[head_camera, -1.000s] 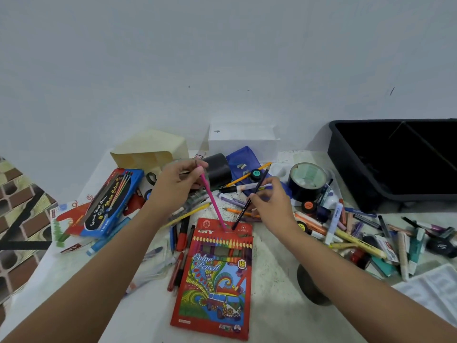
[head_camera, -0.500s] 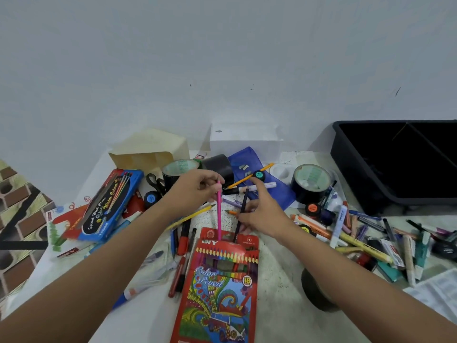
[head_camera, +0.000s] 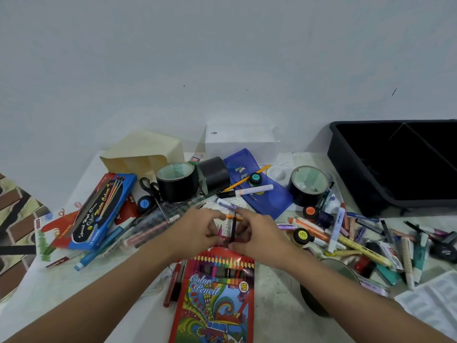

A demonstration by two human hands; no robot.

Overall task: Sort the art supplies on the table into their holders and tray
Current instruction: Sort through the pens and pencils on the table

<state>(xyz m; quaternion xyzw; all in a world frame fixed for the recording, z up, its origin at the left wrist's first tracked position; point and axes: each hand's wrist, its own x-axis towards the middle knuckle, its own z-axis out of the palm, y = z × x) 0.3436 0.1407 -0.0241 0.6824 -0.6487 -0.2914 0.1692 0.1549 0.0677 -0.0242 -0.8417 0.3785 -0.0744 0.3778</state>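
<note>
Inspector: Both pencils sit deeper in the pencil box (head_camera: 220,293) than half a second ago.
Clerk: Grip?
Inspector: Head view. Left hand (head_camera: 197,233) pinches the pink pencil (head_camera: 219,232), its tip just clear of the fingers. Right hand (head_camera: 257,236) pinches the black pencil (head_camera: 233,226), upright. Box lies flat on the table (head_camera: 277,318), its mouth under both hands.

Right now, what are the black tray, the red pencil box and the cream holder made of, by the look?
Black tray: likely moulded plastic, dull sheen, rounded rim. Red pencil box: printed card, glossy, with a clear window showing pencils. Cream holder: probably matte plastic, thin dividing walls; could be card.
</note>
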